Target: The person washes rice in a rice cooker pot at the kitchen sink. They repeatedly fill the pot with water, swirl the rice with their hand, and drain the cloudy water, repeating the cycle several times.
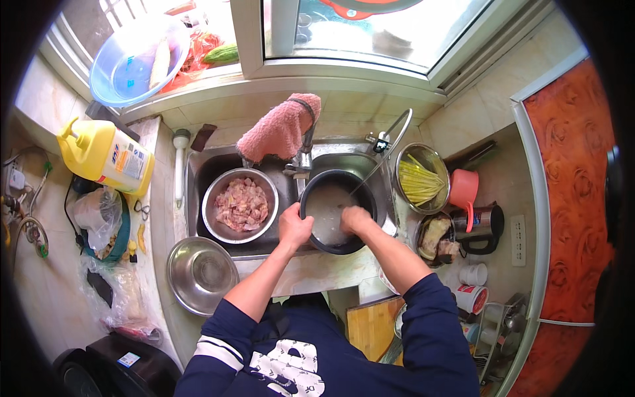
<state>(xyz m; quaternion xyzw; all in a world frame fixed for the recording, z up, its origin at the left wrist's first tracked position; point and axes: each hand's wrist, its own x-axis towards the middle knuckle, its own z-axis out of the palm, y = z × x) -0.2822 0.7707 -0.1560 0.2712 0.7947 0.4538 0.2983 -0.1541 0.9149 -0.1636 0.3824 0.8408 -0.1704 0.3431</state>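
Note:
A dark inner cooking pot (333, 177) sits in the right sink basin (384, 184), with cloudy whitish water (325, 208) inside. My left hand (296, 224) grips its left rim, thumb over the edge. Inside the pot, at the right of the water, is my right hand (356, 220); its fingers are blurred and partly hidden. A thin curved spout (410, 116) rises behind the sink, and a thin line runs from it down to the pot. Left of the pot, a steel bowl (208, 218) of chopped raw meat (241, 204) rests in the left basin.
A pink towel (280, 126) hangs over the main faucet (301, 164). Another steel basin (181, 268) stands front left. At right are a bowl of cut green stalks (420, 181), a pink ladle cup (465, 188) and an electric kettle (488, 226). A yellow jug (106, 154) stands left.

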